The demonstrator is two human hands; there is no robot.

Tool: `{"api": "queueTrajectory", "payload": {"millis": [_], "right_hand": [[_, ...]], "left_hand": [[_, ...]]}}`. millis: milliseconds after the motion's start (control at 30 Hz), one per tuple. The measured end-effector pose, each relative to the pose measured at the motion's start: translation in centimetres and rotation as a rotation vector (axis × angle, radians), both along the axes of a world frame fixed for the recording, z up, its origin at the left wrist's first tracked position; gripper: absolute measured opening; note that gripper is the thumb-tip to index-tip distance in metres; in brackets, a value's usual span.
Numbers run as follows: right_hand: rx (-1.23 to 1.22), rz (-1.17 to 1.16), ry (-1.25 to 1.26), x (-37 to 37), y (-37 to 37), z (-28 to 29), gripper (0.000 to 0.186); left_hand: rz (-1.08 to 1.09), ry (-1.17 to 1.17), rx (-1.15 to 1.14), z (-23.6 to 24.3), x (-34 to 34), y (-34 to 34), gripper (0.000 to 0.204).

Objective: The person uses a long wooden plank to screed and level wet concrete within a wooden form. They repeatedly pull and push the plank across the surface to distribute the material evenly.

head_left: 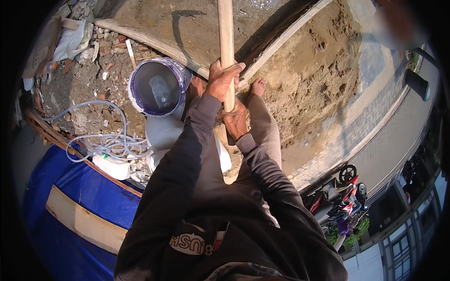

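Well, from where I'm standing, a purple-and-white bucket (184, 75) is sitting left of the wooden handle (225, 28), holding something murky and grey, with a clear plastic vessel (161, 92) resting inside. That handle is looking pale, straight and smooth, running from between the person's legs past the far limit of view. The left hand (221, 80) is gripping it farther along; the right hand (235, 121) is wrapping around it nearer the body. Beyond, a left board (150, 42) and a right board (286, 37) are converging toward the hands, edging a damp-looking grey surface (140, 11). Rightward, sandy soil (314, 75) is spreading toward paving (361, 122); leftward, rubble (110, 70) and a tangled clear hose (125, 122) are crowding the bucket's side.
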State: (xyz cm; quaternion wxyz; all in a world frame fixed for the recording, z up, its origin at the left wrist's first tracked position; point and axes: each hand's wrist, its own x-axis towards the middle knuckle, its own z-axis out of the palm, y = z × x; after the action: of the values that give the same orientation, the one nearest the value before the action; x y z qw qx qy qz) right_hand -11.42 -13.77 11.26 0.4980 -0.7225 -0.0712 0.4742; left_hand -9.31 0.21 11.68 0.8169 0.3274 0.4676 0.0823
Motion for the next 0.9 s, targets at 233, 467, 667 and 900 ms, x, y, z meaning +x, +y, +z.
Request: {"api": "queueTrajectory", "payload": {"millis": [233,467,667,900], "right_hand": [[-0.068,-0.455,0.802,-11.7,-7.7,-12.1,0.005],[-0.396,-0.222,0.572,-11.3,-2.9,-5.8,0.015],[-0.41,-0.249,0.449,-10.4,-2.0,-2.8,0.024],[-0.208,-0.244,0.125,-8.2,0.0,-4.8,0.026]], "left_hand": [[-0.148,0.357,-0.426,-13.4,-11.7,-8.5,0.02],[-0.224,0.411,-0.624,-15.6,-15.3,-9.5,0.02],[-0.156,0.535,-0.627,-13.1,-13.6,-8.7,0.02],[-0.205,0.266,0.061,-9.2,-7.3,-4.2,0.027]]}}
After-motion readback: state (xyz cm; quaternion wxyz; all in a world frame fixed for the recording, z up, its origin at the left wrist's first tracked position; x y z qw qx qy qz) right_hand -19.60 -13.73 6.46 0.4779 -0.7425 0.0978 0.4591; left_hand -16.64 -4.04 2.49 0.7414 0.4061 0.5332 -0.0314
